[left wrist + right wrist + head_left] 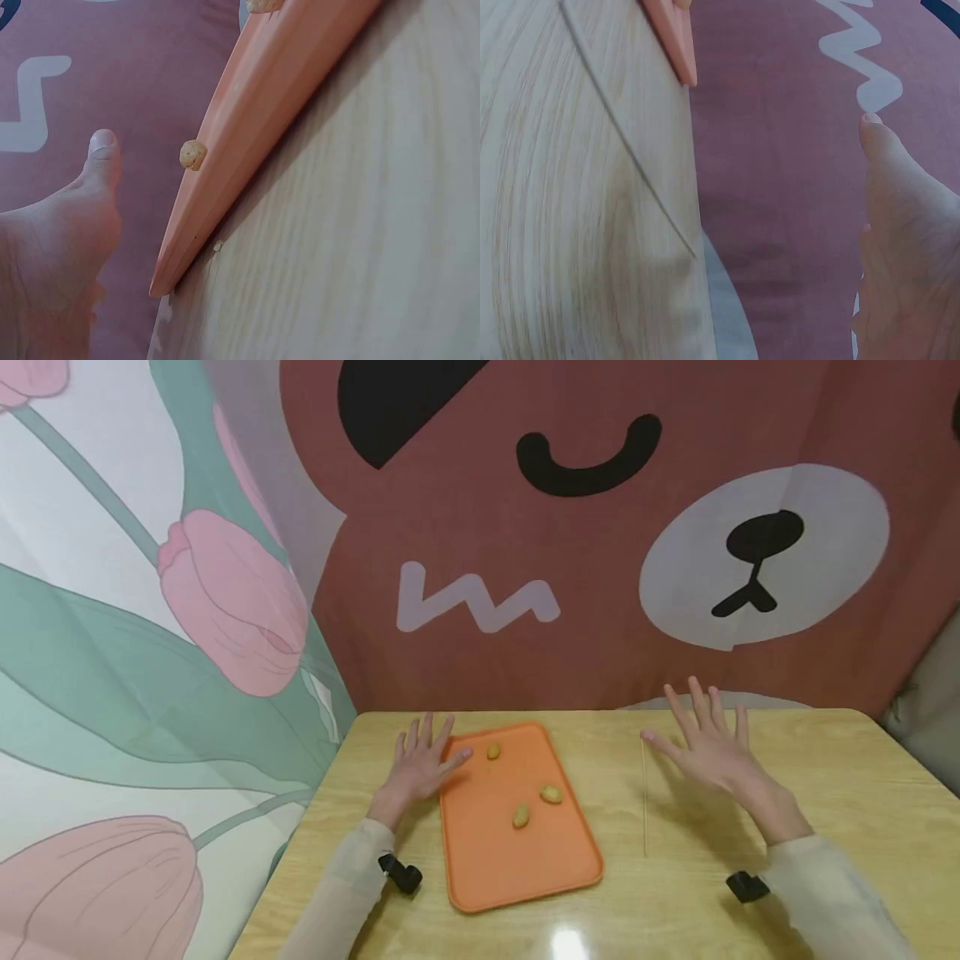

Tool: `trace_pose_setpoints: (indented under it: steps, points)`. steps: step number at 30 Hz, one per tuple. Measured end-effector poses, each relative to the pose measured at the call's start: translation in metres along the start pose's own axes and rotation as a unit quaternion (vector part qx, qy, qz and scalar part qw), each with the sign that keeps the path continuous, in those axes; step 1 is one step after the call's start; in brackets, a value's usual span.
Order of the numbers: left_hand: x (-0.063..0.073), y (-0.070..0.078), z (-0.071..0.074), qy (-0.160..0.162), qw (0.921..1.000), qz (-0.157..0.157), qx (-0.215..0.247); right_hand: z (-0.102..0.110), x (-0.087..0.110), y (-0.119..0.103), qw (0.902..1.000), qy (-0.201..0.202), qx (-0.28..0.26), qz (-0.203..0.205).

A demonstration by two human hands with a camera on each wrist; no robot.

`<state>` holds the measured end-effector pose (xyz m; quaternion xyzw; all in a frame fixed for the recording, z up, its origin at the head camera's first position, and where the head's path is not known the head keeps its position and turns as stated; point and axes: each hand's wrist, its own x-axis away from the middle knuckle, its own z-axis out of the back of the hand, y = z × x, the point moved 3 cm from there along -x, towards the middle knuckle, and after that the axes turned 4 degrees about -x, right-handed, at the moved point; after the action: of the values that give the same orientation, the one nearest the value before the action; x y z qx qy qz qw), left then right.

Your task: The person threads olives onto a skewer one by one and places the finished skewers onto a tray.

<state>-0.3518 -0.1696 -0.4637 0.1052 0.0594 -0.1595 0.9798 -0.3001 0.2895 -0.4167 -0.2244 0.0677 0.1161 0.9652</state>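
In the head view my left hand (420, 767) is spread over the left edge of an orange tray (487, 868), its thumb reaching over the tray's corner area. Three small tan lumps, which look like peanuts, lie in the tray: one near the far end (493, 750), one at the right side (551, 794) and one in the middle (521, 816). To the right, my right hand (712, 752) is raised with fingers apart and holds nothing. A thin wooden skewer-like stick (645, 802) lies on the table, left of that hand.
The wooden table (847, 793) ends at a cloth backdrop (585, 652) with a bear print. A tulip-print cloth (97, 710) hangs at the left. In the left wrist view a tiny crumb (217, 246) lies beside the tray.
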Motion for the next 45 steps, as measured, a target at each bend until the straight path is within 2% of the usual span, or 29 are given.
trace_pose_setpoints:
  steps: [3,6,9,13,19,23,29,32,35,38,42,45]
  points:
    - [0.0,0.003,0.003,0.007,0.9999,-0.008,0.011,0.002,0.0,0.0,0.9998,-0.012,-0.018,0.0]
    - [-0.002,0.011,0.008,0.02,0.999,-0.03,0.026,0.006,-0.001,0.0,0.9983,-0.028,-0.051,-0.005]
    - [0.0,0.022,0.011,0.032,0.9965,-0.063,0.045,0.011,0.0,0.0,0.9965,-0.035,-0.075,-0.007]
    - [0.012,0.043,0.015,0.038,0.9897,-0.109,0.084,0.013,0.006,-0.007,0.9927,-0.05,-0.11,0.006]
    - [0.035,0.07,0.015,0.012,0.9814,-0.168,0.092,-0.006,0.024,-0.017,0.9795,-0.112,-0.167,-0.001]
    - [0.045,0.081,0.012,-0.021,0.9745,-0.196,0.107,-0.024,0.03,-0.023,0.9776,-0.126,-0.168,-0.015]
    - [0.047,0.096,0.003,-0.075,0.9665,-0.188,0.157,-0.034,0.036,-0.028,0.9739,-0.154,-0.155,-0.061]
    - [0.047,0.101,-0.003,-0.091,0.9666,-0.191,0.145,-0.039,0.039,-0.028,0.9688,-0.18,-0.147,-0.085]
    - [0.047,0.101,-0.005,-0.083,0.9708,-0.197,0.109,-0.049,0.038,-0.028,0.9643,-0.194,-0.154,-0.094]
    - [0.045,0.104,-0.007,-0.061,0.9755,-0.195,0.081,-0.054,0.038,-0.027,0.9647,-0.185,-0.164,-0.09]
    - [0.045,0.108,-0.008,-0.05,0.9785,-0.187,0.071,-0.056,0.038,-0.025,0.9635,-0.176,-0.181,-0.089]
    - [0.047,0.11,-0.01,-0.049,0.9782,-0.189,0.071,-0.057,0.039,-0.023,0.9586,-0.187,-0.198,-0.084]
